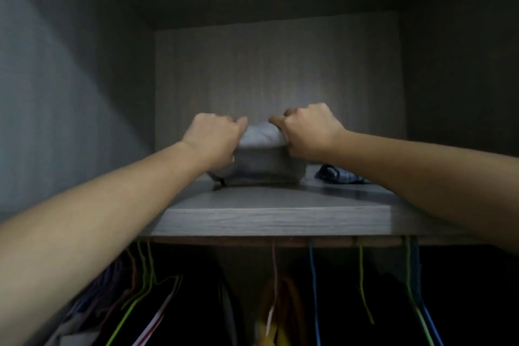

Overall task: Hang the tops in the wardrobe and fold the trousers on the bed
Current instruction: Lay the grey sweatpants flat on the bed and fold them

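On the wardrobe shelf [269,216], left hand [212,139] and right hand [309,132] grip folded grey trousers [264,160].

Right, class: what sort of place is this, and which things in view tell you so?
Most likely a wardrobe: a wooden shelf holding folded grey clothes, with coloured hangers on a rail beneath.

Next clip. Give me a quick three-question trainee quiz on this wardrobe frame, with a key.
1. True or false: the left hand and right hand both grip the grey folded clothes on the shelf.
2. What lies on the shelf to the right of those clothes? A) a blue crumpled cloth B) a shoe box C) a lamp
3. Fill in: the coloured hangers hang ___ the shelf.
Key: 1 true; 2 A; 3 below.
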{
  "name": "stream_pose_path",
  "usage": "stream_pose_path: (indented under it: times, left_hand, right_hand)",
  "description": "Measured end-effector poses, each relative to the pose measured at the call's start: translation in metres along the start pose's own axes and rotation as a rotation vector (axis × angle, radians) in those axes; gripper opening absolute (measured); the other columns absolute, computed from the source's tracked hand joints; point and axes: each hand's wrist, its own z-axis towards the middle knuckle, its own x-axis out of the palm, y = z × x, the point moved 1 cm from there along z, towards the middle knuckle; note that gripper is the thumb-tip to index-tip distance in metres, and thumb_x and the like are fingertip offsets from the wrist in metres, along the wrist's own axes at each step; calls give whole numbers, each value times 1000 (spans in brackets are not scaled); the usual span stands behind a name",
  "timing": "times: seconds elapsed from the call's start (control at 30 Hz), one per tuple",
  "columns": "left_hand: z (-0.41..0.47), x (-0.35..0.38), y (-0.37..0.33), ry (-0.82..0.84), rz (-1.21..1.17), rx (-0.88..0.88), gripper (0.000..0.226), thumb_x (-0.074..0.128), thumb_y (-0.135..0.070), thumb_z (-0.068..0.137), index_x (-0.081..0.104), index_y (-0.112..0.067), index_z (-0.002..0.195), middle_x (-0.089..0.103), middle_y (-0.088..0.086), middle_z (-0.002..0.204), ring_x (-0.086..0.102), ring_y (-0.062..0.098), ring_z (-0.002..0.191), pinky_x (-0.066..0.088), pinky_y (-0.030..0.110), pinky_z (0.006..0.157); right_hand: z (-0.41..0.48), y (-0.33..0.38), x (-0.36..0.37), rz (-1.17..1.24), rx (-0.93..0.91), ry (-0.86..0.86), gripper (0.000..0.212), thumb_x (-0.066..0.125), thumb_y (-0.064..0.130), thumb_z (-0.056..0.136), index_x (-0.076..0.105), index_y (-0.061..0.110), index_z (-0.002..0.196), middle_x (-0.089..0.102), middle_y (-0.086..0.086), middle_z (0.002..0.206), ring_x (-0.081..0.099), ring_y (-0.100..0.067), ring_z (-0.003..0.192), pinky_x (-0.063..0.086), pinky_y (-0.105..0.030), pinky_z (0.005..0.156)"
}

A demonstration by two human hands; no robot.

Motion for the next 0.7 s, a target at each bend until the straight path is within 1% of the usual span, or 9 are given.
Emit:
stream_pose_path:
  times: [0.07,0.17,0.27,0.37,0.43,0.47,0.57,0.63,0.7]
  left_hand:
    - [-16,2,0,71,-66,87,34,64,-37,74,44,-29,100,67,3,99,65,31,86,32,32,59]
    - [-30,-11,6,161,-149,173,30,64,-43,75,45,-34,97,65,-1,94,58,26,77,35,32,61]
    - [-42,-20,12,250,-235,229,28,64,-48,75,48,-35,94,61,-7,87,53,19,73,38,32,60]
    - [-54,-27,26,392,-456,247,40,66,-43,77,58,-32,114,62,-8,99,57,17,85,46,32,67]
    - [-60,-30,38,412,-535,243,57,66,-42,78,54,-30,132,57,-7,114,55,18,100,49,34,81]
    - [-62,-30,43,379,-516,235,59,66,-45,77,53,-32,133,54,-8,114,54,17,102,49,36,81]
    - [-65,-27,46,256,-387,210,55,64,-53,78,54,-39,130,41,-17,91,45,10,81,37,29,60]
    - [-60,-26,41,271,-338,179,51,66,-52,79,57,-38,127,42,-14,93,45,13,81,35,29,61]
    - [-52,-27,34,299,-268,145,36,68,-44,80,65,-34,114,50,-7,101,50,17,83,37,30,62]
  right_hand:
    - [-13,16,-1,39,-21,117,35,61,36,77,58,31,112,68,-1,98,67,-30,84,37,-32,59]
    - [-21,29,-21,47,-31,214,31,59,45,79,57,33,108,68,2,94,63,-26,78,41,-33,60]
    - [-31,34,-37,70,-50,325,39,57,58,80,57,35,112,67,4,96,62,-22,82,47,-34,65]
    - [-43,34,-55,142,-90,415,53,56,63,82,51,37,128,61,5,112,60,-18,94,51,-36,74]
    - [-50,27,-66,162,-85,405,64,55,66,80,44,38,136,54,5,120,58,-17,95,49,-35,71]
    - [-53,23,-69,152,-80,399,67,55,68,78,40,39,137,50,6,119,56,-14,90,46,-31,66]
    - [-55,18,-67,142,-35,474,59,60,61,81,41,43,134,45,10,105,46,-5,75,36,-25,60]
    - [-50,18,-61,155,-11,532,52,63,49,86,48,39,134,52,7,105,47,-9,81,41,-27,70]
    - [-42,18,-54,183,3,543,48,65,40,87,53,35,134,60,4,114,51,-13,91,46,-30,78]
